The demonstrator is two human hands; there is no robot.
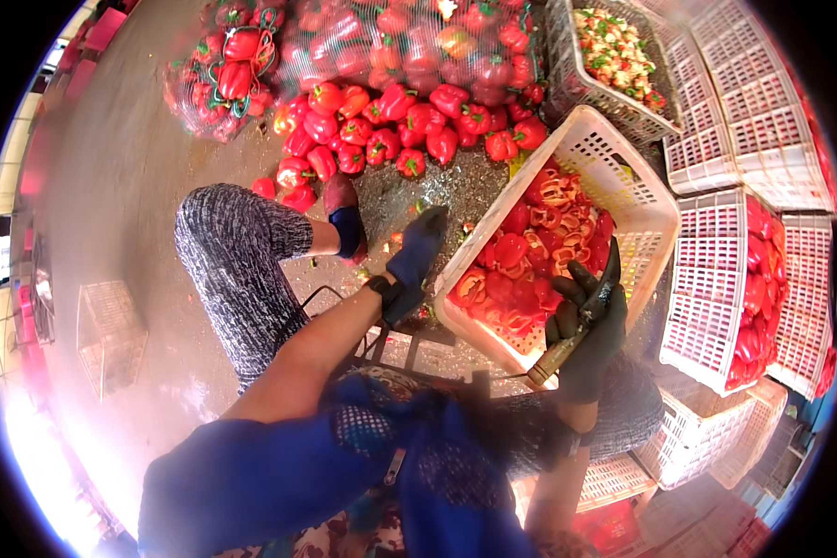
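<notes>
My right hand [591, 344], in a dark glove, is closed round the wooden handle of a knife [551, 361]. It is over the near right part of a white plastic crate [644, 206]. Inside the crate lie cut red bell pepper pieces [511, 251], many hollowed out. My left hand [418, 246], in a blue glove, reaches low over the floor left of the crate; its fingers are partly hidden, and I cannot see anything in them. Whole red bell peppers [381, 144] lie in a loose pile beyond it.
Full mesh sacks of red peppers [400, 46] lie behind the pile. A crate of pepper cores [614, 60] stands far right. Stacked white crates [702, 288], some holding peppers, line the right side. Scraps litter the floor [446, 191]. Another crate [110, 335] stands left.
</notes>
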